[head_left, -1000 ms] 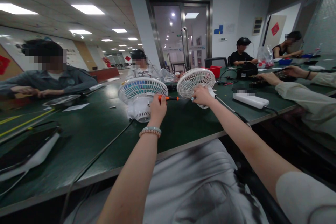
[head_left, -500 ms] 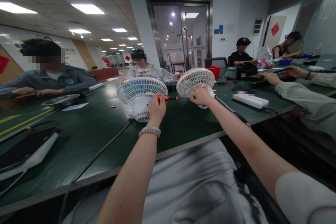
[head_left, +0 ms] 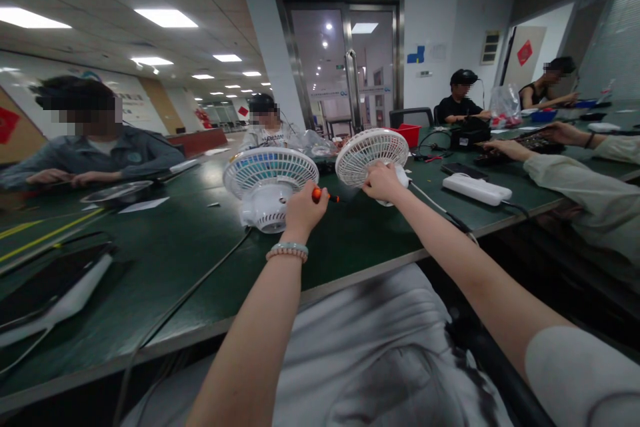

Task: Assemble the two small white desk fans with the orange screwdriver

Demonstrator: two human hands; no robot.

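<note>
Two small fans, both white plastic, stand side by side on the dark green glossy desk (head_left: pixel 165 233), a narrow gap between them. Left-side fan (head_left: pixel 270 170): round slatted grille facing away and tilted up, blue showing through the slats, rounded glossy motor housing below with a dark hole and a row of vent slots. Grey cable (head_left: pixel 200 284) runs from its base over the desk edge. Right-side fan (head_left: pixel 356 155): similar round open grille, ribs fanning out from the middle, tilted, lower housing partly covered by fingers; pale cord (head_left: pixel 431 200) trails off to the right.

Hands apart. Left hand (head_left: pixel 306 210) closed on an orange-and-black screwdriver (head_left: pixel 317 195), just in front of the left-side fan's housing; tool points right, shaft blurred. Right hand (head_left: pixel 383 181) on the back of the right-side fan, fingers bent; can't tell if they pinch anything.

Right of the fans: white power strip (head_left: pixel 477 189), dark flat phone-like item (head_left: pixel 464 171) just behind it, red plastic bin (head_left: pixel 410 135) farther back. Far left: shiny round metal bowl (head_left: pixel 117 192) near a seated person (head_left: pixel 95 153).
</note>
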